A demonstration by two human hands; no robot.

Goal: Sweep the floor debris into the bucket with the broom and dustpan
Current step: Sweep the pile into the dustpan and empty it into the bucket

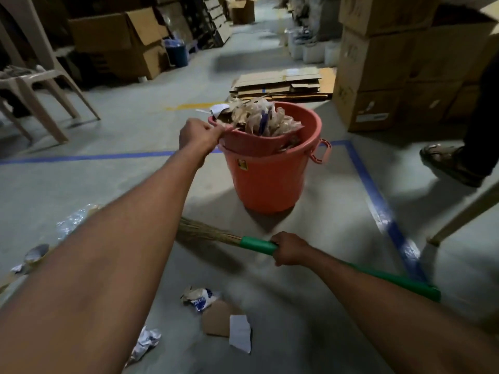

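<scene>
Roughly midway, I judge: the left hand (200, 136) grips the dustpan (251, 143) by its handle, tipping a heap of scraps over the orange bucket (270, 182); the right hand (290, 249) is wrapped round the broom (258, 245) on its green handle, bristles low beside the bucket; paper and cardboard scraps (217, 317) lie unswept nearby; the grey concrete floor (81, 182) bears blue tape lines, with stacked boxes (378, 76) and a plastic chair (29, 78) around.

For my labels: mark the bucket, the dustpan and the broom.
bucket (267, 182), head view, on its front wall.
dustpan (251, 143), head view, on its outer side.
broom (256, 245), head view, on the green handle.
</scene>
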